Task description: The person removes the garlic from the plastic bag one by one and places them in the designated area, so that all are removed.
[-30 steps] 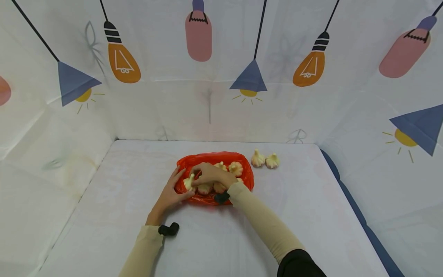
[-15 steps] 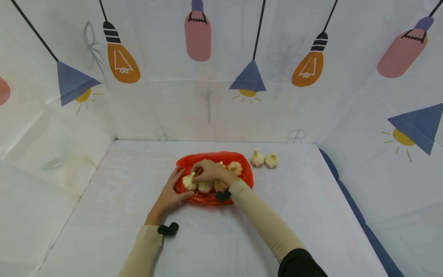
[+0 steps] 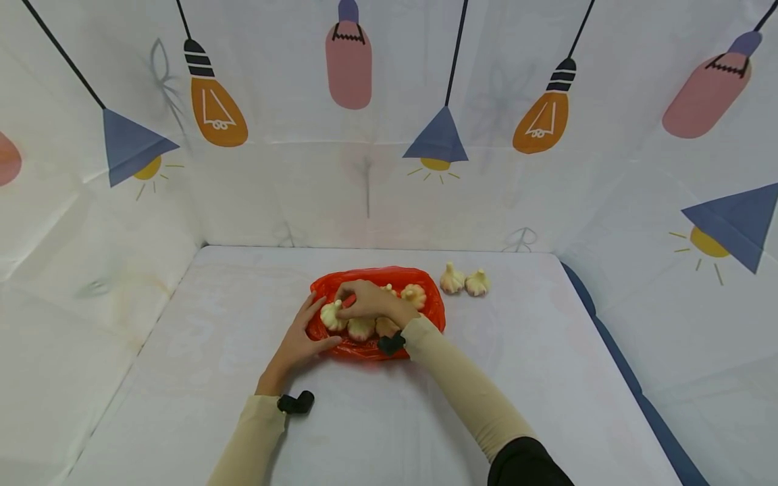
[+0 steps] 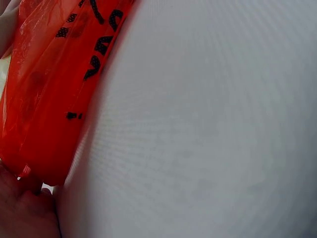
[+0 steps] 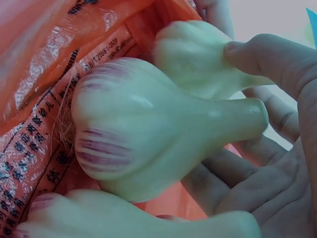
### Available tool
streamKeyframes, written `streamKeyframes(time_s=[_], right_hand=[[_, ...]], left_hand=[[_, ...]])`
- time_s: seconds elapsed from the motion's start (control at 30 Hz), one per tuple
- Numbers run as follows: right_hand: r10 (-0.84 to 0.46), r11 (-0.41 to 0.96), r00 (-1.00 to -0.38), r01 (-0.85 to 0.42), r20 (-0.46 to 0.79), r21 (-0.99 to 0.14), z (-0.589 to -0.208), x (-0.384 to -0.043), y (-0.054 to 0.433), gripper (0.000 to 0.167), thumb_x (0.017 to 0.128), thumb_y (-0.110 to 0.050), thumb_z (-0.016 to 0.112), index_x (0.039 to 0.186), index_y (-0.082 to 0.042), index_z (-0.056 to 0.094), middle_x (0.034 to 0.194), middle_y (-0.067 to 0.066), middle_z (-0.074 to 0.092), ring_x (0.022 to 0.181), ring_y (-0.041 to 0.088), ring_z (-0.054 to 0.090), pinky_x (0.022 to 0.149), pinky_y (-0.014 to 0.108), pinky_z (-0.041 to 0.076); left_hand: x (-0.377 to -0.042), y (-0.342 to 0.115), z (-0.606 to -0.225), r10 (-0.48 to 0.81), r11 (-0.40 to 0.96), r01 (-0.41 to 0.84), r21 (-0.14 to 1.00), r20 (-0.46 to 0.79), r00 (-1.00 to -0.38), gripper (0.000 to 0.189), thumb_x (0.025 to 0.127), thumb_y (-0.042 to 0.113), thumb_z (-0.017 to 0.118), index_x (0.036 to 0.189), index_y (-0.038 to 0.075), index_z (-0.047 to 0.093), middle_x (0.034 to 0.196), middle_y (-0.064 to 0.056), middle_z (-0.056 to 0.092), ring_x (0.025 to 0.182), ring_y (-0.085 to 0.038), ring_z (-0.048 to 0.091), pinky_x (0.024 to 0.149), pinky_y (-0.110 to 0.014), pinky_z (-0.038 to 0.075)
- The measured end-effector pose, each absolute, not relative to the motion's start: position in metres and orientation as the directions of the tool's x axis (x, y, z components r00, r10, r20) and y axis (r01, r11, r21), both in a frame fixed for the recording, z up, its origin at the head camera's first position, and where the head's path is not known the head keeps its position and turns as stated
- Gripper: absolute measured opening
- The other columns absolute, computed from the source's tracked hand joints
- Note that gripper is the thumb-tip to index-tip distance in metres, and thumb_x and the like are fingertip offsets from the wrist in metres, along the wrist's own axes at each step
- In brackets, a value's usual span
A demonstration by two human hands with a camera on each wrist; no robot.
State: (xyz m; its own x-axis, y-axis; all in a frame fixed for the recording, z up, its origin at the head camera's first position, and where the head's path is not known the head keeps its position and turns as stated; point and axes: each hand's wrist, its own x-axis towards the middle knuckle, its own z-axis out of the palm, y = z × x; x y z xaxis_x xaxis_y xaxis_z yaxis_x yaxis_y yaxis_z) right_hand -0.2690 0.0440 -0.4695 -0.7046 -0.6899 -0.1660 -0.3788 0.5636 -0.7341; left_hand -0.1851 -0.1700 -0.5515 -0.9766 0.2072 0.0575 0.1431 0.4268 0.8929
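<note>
A red plastic bag [image 3: 434,314] with black print lies with its mouth spread, several garlic bulbs inside. My left hand [image 3: 298,344] rests against the bag's left end, fingers and thumb spread along its rim. Over the bag, my right hand [image 3: 367,300] pinches the leftmost garlic bulb [image 3: 332,316] near its stem. In the right wrist view the thumb presses on that bulb [image 5: 190,57], with fingers behind the stem. A closer garlic bulb [image 5: 129,129] with purple streaks sits in front of the hand. My right hand hides part of the bag's contents.
Two garlic bulbs [image 3: 464,280] lie on the white table [image 3: 535,364] just right of the bag. A white curtain [image 3: 273,182] printed with lamps and light bulbs hangs behind and at both sides. Each wrist carries a small black camera [image 3: 296,403].
The leftmost garlic bulb has shifted slightly up in the bag, and my right hand has moved a little to the right. My left hand keeps its place on the bag.
</note>
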Motion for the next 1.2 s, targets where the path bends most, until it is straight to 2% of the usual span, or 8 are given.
streamKeyframes(time_s=[0.13, 0.47, 0.73, 0.97, 1.2], right_hand=[[-0.678, 0.555, -0.720, -0.365, -0.151, -0.747, -0.468, -0.270, 0.046, 0.022, 0.092, -0.027, 0.075, 0.110, -0.017, 0.067, 0.116, -0.002, 0.069, 0.102, 0.016, 0.064, 0.090, 0.027, 0.055], [-0.647, 0.561, -0.751, -0.352, -0.131, -0.749, -0.463, -0.271, 0.051, 0.023, 0.092, -0.026, 0.074, 0.113, -0.019, 0.067, 0.122, -0.002, 0.069, 0.113, 0.020, 0.067, 0.093, 0.031, 0.057], [-0.629, 0.534, -0.772, -0.338, -0.097, -0.775, -0.458, -0.272, 0.058, 0.025, 0.093, -0.024, 0.073, 0.117, -0.019, 0.066, 0.123, -0.003, 0.068, 0.104, 0.017, 0.064, 0.089, 0.028, 0.056], [-0.640, 0.505, -0.765, -0.352, -0.069, -0.788, -0.448, -0.272, 0.067, 0.029, 0.097, -0.028, 0.070, 0.123, -0.016, 0.065, 0.128, 0.002, 0.066, 0.104, 0.020, 0.065, 0.086, 0.031, 0.057], [-0.627, 0.511, -0.777, -0.358, -0.054, -0.781, -0.443, -0.273, 0.078, 0.036, 0.097, -0.030, 0.070, 0.130, -0.015, 0.064, 0.136, 0.006, 0.064, 0.118, 0.026, 0.066, 0.094, 0.039, 0.058]], left_hand=[[-0.185, -0.169, -0.550, 0.201, 0.437, 0.122, 0.891, 0.036, -0.979, 0.100, 0.081, 0.038, 0.087, 0.162, 0.014, 0.033, 0.174, -0.009, 0.009, 0.159, -0.041, 0.010, 0.123, -0.070, 0.017], [-0.185, -0.168, -0.549, 0.197, 0.415, 0.118, 0.902, 0.037, -0.980, 0.100, 0.082, 0.036, 0.087, 0.163, 0.018, 0.031, 0.174, -0.007, 0.008, 0.159, -0.040, 0.010, 0.122, -0.069, 0.019], [-0.184, -0.169, -0.548, 0.191, 0.429, 0.111, 0.897, 0.030, -0.981, 0.100, 0.081, 0.039, 0.087, 0.163, 0.020, 0.032, 0.174, -0.008, 0.008, 0.160, -0.040, 0.009, 0.123, -0.069, 0.018], [-0.185, -0.169, -0.549, 0.188, 0.437, 0.104, 0.893, 0.022, -0.982, 0.101, 0.081, 0.040, 0.086, 0.163, 0.020, 0.031, 0.174, -0.007, 0.008, 0.159, -0.041, 0.009, 0.122, -0.070, 0.018], [-0.185, -0.169, -0.551, 0.193, 0.441, 0.113, 0.890, 0.029, -0.981, 0.102, 0.081, 0.042, 0.086, 0.163, 0.020, 0.031, 0.174, -0.007, 0.009, 0.159, -0.041, 0.009, 0.122, -0.070, 0.018]])
